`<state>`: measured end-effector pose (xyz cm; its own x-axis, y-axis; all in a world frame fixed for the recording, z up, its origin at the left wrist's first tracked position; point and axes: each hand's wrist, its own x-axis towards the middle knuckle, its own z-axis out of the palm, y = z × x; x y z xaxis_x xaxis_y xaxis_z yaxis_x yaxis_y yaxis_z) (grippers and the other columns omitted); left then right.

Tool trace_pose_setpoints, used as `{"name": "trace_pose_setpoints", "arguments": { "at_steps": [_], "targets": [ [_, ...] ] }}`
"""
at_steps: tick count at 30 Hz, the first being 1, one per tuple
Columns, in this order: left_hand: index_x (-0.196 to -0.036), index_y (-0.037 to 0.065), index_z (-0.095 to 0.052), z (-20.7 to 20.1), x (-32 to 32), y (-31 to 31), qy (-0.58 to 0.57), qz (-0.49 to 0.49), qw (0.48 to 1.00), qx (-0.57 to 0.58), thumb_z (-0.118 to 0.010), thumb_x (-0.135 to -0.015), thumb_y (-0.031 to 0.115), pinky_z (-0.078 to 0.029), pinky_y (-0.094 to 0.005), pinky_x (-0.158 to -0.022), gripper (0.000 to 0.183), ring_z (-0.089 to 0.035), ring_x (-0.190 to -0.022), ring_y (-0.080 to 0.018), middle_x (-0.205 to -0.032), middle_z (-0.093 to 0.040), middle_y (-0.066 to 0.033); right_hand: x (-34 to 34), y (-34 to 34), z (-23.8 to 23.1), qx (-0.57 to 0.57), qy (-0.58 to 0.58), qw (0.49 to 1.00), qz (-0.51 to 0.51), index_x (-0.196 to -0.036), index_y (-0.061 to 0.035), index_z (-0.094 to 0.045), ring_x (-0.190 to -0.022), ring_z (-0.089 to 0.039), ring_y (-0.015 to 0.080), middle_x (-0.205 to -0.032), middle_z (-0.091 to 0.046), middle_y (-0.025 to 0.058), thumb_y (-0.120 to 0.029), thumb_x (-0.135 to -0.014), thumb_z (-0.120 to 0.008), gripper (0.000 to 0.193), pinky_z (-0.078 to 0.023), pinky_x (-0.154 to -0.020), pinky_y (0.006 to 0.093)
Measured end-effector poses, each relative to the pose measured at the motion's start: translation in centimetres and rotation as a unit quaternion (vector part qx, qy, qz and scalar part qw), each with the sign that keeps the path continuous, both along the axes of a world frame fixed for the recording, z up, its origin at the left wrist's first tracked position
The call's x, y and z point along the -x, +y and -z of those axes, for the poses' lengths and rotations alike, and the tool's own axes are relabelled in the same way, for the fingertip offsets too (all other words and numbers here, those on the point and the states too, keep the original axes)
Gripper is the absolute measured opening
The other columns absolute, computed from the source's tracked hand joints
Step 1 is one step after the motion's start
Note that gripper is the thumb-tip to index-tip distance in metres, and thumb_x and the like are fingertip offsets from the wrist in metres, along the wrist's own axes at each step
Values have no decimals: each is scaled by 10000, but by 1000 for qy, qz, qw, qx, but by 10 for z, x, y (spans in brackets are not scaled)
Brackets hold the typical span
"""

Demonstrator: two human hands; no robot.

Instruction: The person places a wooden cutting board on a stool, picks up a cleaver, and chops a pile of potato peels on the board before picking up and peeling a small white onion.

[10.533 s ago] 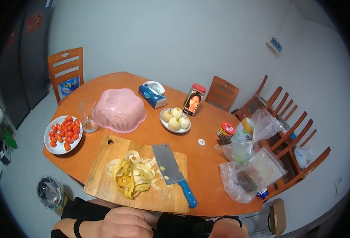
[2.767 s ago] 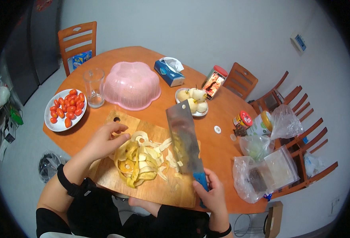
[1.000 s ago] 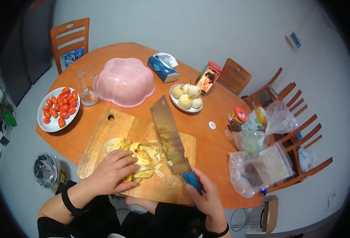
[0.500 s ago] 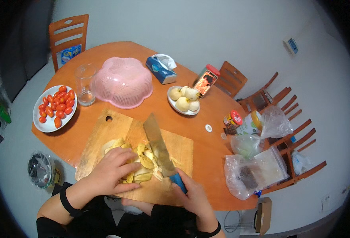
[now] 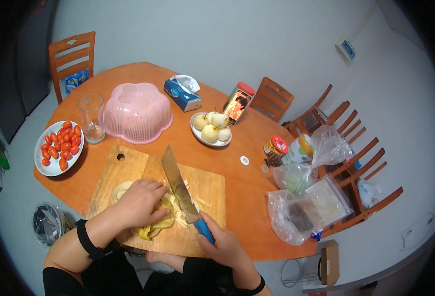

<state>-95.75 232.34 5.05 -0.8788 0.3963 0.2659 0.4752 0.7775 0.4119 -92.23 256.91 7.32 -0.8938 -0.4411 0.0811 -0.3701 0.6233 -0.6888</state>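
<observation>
A wooden cutting board lies at the table's near edge. My right hand grips the blue handle of a cleaver, its broad blade upright over the board and pointing away from me. Left of the blade, my left hand presses down on a heap of yellow fruit peels, fingers together and bent over it. What lies beneath the palm is hidden. Pale cut strips are scattered along the blade, and a whitish slice shows beyond the left hand.
Around the board stand a plate of cherry tomatoes, a glass mug, an upturned pink basket, a tissue box, a plate of peeled pears and a propped phone. Jars and plastic bags crowd the right side.
My left hand has drawn its fingers together over the peels and covers more of the heap. The cleaver stays in my right hand beside it. The whole view has shifted slightly.
</observation>
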Motion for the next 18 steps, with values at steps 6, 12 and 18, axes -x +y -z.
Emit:
{"name": "trace_pose_setpoints", "arguments": {
  "at_steps": [6, 12, 18],
  "targets": [
    [-1081, -1, -583, -1, -13, -3, 37, 20, 998, 42, -645, -770, 381, -352, -438, -964, 497, -518, -1069, -301, -1106, -584, -145, -1, 5, 4, 50, -57, 997, 4, -1306, -5, -419, -601, -549, 138, -733, -565, 100, -155, -851, -605, 514, -435, -552, 265],
    [-1095, 8, -578, -9, -35, -11, 71, 28, 996, 43, -630, -772, 469, -335, -455, -978, 566, -499, -1113, -295, -1133, -576, -144, -10, 14, -12, 108, -62, 992, 11, -1317, -4, -397, -732, -628, 251, -866, -611, 203, -137, -870, -579, 501, -473, -642, 312],
    [-1115, 22, -573, 3, -40, -14, 79, 55, 995, 36, -617, -782, 478, -324, -467, -986, 567, -466, -1139, -315, -1148, -567, -130, -17, 4, -25, 107, -41, 993, 33, -1333, -26, -383, -777, -642, 276, -895, -616, 207, -142, -874, -574, 510, -481, -661, 320]
  ]
}}
